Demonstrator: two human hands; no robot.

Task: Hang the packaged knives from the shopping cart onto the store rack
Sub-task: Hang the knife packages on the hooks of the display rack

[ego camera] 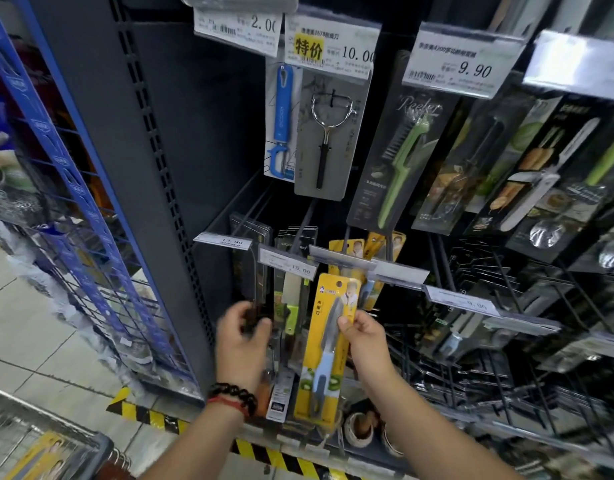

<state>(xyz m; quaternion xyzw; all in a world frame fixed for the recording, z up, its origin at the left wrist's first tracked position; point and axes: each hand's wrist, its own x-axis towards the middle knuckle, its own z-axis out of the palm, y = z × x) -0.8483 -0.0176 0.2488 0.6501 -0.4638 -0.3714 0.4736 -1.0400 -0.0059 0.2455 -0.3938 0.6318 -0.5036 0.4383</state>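
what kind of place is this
Most likely a supermarket kitchenware aisle: price tags clipped above hook rails, packaged peelers hanging from them, and a shopping cart at lower left. The right hand holds a packaged knife.

Glossy yellow card packaged knife (328,344), blue plastic handle; shiny clear plastic price tags (466,57); matt dark metal rack (153,140); smooth floor tiles (32,334).

Single head-worn wide-angle view, looking forward and down, close to a store rack (333,237) of hanging packages. Floor (39,323) and shopping cart (56,445) at lower left.
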